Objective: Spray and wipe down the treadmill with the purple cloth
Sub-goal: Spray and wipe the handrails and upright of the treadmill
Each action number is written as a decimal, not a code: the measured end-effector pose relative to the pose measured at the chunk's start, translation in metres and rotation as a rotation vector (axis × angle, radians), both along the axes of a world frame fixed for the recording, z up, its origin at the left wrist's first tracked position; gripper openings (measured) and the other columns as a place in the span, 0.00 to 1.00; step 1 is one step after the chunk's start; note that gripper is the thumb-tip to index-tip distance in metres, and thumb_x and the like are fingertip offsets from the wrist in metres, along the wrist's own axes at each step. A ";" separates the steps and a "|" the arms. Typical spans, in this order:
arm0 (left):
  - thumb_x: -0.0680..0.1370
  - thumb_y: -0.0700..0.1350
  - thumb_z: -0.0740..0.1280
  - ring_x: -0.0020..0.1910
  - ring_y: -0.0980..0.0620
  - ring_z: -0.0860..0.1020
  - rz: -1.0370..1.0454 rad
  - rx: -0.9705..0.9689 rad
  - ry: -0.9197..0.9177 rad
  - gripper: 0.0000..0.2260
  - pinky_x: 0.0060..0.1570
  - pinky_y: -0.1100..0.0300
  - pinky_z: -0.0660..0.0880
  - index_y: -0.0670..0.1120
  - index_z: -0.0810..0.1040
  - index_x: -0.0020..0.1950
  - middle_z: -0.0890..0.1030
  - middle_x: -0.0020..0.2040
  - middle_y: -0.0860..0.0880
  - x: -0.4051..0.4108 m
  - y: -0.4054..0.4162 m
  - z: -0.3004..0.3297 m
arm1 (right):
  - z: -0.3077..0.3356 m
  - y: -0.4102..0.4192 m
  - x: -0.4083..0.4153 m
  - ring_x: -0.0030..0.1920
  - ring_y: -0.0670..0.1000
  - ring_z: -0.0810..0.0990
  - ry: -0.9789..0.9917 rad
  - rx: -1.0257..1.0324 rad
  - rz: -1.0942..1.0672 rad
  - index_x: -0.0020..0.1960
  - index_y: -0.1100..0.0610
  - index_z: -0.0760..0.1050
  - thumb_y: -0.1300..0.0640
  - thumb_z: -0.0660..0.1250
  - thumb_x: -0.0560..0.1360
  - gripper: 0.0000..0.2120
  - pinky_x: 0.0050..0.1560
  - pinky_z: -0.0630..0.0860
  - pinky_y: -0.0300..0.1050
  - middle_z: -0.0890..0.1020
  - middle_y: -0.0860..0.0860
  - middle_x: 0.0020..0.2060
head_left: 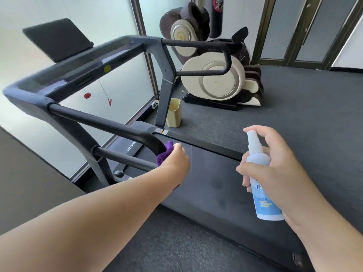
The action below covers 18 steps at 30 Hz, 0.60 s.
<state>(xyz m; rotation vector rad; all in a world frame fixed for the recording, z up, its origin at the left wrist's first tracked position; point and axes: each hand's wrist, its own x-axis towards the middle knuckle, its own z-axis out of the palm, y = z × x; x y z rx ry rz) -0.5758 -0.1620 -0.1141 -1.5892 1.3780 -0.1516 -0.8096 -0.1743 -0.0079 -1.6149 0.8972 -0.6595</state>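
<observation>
The dark grey treadmill (212, 183) fills the middle of the head view, its console and black screen at the upper left. My left hand (174, 160) is closed around the purple cloth (164, 154) and presses it against the curved end of the near black handrail (110, 122). My right hand (275, 169) holds a white and blue spray bottle (261, 179) upright over the belt, forefinger resting on its nozzle. Most of the cloth is hidden behind my left hand.
A beige and brown massage chair (214, 75) stands behind the treadmill's far handrail. A yellow bin (173, 112) sits by the right upright. Frosted glass panels run along the left. Grey carpet (304, 107) spreads to the right, with doors at the back.
</observation>
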 end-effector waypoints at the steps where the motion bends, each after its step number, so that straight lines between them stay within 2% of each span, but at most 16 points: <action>1: 0.82 0.60 0.64 0.63 0.44 0.74 -0.025 -0.020 0.008 0.12 0.57 0.51 0.63 0.53 0.80 0.52 0.81 0.57 0.50 0.006 0.001 0.000 | 0.002 0.000 0.001 0.31 0.52 0.79 -0.008 0.009 0.027 0.59 0.35 0.74 0.72 0.68 0.73 0.32 0.36 0.81 0.47 0.80 0.56 0.43; 3: 0.85 0.63 0.52 0.60 0.44 0.75 -0.095 -0.135 0.012 0.24 0.53 0.49 0.62 0.50 0.81 0.58 0.82 0.57 0.48 0.016 0.005 0.013 | 0.005 0.000 0.002 0.31 0.52 0.79 -0.020 0.015 0.076 0.59 0.35 0.75 0.71 0.68 0.73 0.31 0.36 0.80 0.46 0.81 0.56 0.43; 6: 0.84 0.65 0.48 0.56 0.45 0.76 -0.117 -0.367 0.097 0.29 0.51 0.48 0.63 0.50 0.84 0.55 0.82 0.52 0.48 0.040 0.011 0.037 | 0.008 0.000 0.005 0.31 0.52 0.79 -0.046 0.014 0.112 0.59 0.35 0.75 0.71 0.68 0.74 0.31 0.35 0.81 0.44 0.81 0.55 0.42; 11: 0.83 0.67 0.45 0.48 0.50 0.77 -0.198 -0.613 0.312 0.30 0.55 0.50 0.72 0.52 0.83 0.50 0.81 0.44 0.53 0.079 0.033 0.060 | 0.010 0.004 0.007 0.31 0.52 0.79 -0.057 0.027 0.149 0.60 0.35 0.74 0.72 0.68 0.74 0.32 0.36 0.80 0.46 0.81 0.54 0.40; 16: 0.85 0.63 0.49 0.44 0.53 0.76 -0.013 -0.825 0.672 0.25 0.54 0.51 0.74 0.54 0.80 0.45 0.77 0.38 0.57 0.133 0.050 0.069 | 0.007 0.003 0.013 0.31 0.54 0.80 0.009 0.008 0.109 0.60 0.34 0.75 0.71 0.69 0.74 0.32 0.39 0.81 0.55 0.81 0.54 0.39; 18: 0.85 0.62 0.49 0.42 0.53 0.76 -0.022 -0.892 0.743 0.24 0.51 0.53 0.73 0.53 0.79 0.43 0.76 0.37 0.58 0.152 0.055 0.067 | 0.005 0.005 0.019 0.31 0.54 0.80 0.029 0.009 0.082 0.61 0.35 0.75 0.71 0.70 0.73 0.32 0.40 0.82 0.57 0.81 0.54 0.39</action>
